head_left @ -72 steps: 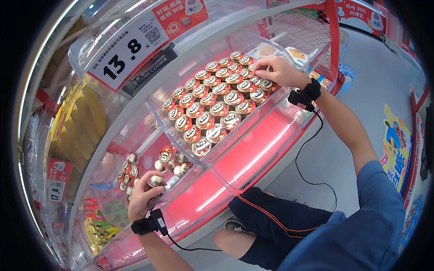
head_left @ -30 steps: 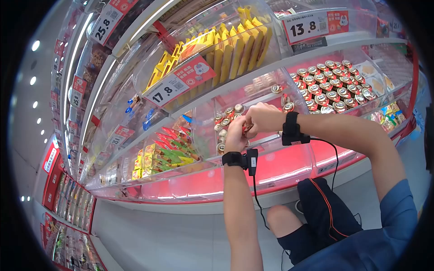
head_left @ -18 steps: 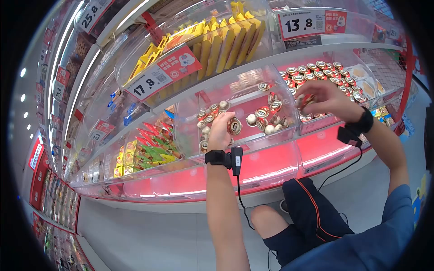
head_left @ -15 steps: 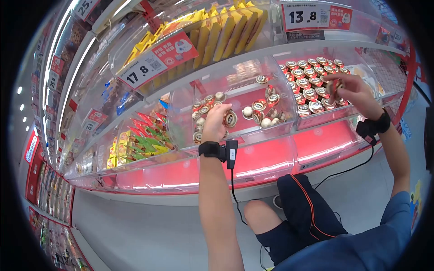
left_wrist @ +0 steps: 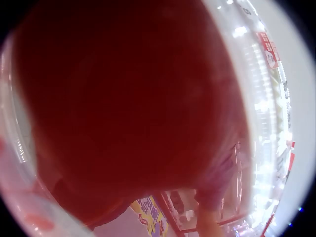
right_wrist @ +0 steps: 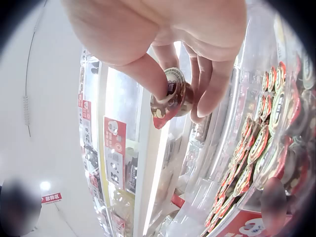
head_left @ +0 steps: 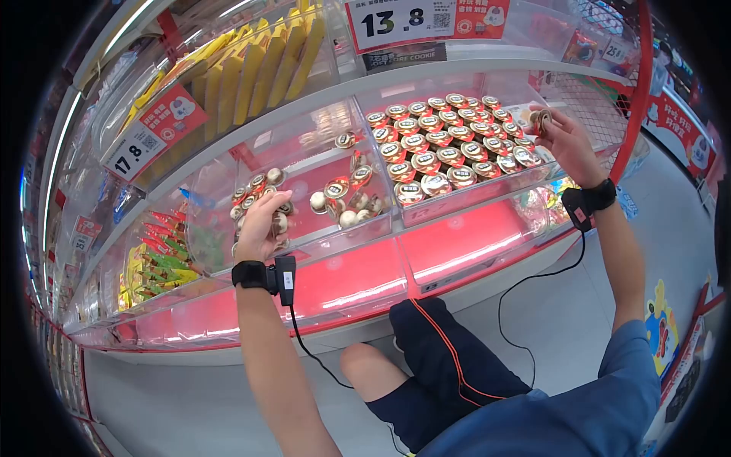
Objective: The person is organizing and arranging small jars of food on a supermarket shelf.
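In the right wrist view a small foil-lidded snack cup (right_wrist: 173,94) with a red pull tab is pinched between the thumb and fingers of my right hand (head_left: 569,145). That hand is raised at the right end of the right bin, beside tidy rows of like cups (head_left: 435,161). My left hand (head_left: 259,223) is low in the left bin, fingers stretched toward loose cups (head_left: 280,222) lying on their sides and bases. I cannot tell whether it grips one. A dark red blur fills most of the left wrist view.
A clear divider (head_left: 378,164) separates the two bins. More loose cups (head_left: 350,194) lie left of it. Above are a 13.8 price sign (head_left: 403,21) and yellow packets (head_left: 259,65). Bright snack bags (head_left: 160,251) fill the far-left bin; a red post (head_left: 642,91) stands at right.
The two hands met over the left bin, then parted. My right hand carried a cup rightward past the rows; my left hand stayed low in the left bin. The head view turned right.
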The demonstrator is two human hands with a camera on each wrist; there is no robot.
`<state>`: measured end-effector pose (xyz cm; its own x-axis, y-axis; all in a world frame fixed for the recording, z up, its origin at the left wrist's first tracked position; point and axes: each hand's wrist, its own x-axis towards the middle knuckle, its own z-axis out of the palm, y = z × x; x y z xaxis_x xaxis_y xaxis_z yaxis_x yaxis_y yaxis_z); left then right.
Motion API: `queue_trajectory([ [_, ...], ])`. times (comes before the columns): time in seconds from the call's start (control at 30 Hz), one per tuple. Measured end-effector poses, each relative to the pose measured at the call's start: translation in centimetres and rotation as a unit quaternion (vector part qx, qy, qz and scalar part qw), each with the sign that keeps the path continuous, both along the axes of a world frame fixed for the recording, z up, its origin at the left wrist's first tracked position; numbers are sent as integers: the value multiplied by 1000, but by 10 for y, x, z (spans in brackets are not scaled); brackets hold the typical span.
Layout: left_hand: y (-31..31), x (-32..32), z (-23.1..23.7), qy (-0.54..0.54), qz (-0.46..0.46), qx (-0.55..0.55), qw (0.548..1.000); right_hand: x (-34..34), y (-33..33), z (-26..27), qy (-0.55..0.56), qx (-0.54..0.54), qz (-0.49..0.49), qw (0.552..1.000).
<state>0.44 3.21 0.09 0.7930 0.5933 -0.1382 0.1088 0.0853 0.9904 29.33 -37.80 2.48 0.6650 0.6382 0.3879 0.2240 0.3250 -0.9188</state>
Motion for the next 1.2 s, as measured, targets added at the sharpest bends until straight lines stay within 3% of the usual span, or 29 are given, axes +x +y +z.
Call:
queue_trajectory([
  [0.13, -3, -1, 0, 12, 25, 17, 999, 19, 10, -9, -148, -75, -126, 978],
  [0.23, -1, -2, 0, 9, 2, 15, 1000, 54, 15, -19, -186, -147, -155, 959],
  [0.3, 1, -1, -1, 11, 0, 12, 1000, 66, 19, -26, -147, -161, -122, 968],
  [0.47, -3, -1, 1, 19, 7, 4, 1000, 70, 27, -37, -203, -211, -157, 943],
  [0.6, -10, 0, 5, 18, 18, -14, 1000, 69, 27, -36, -82, -230, -102, 964],
  [0.73, -6, 0, 3, 20, 8, -14, 1000, 69, 25, -31, -75, -253, -73, 962],
  [1.2, -9, 1, 4, 29, 7, -1, 1000, 64, 26, -32, -138, -235, -93, 958],
])
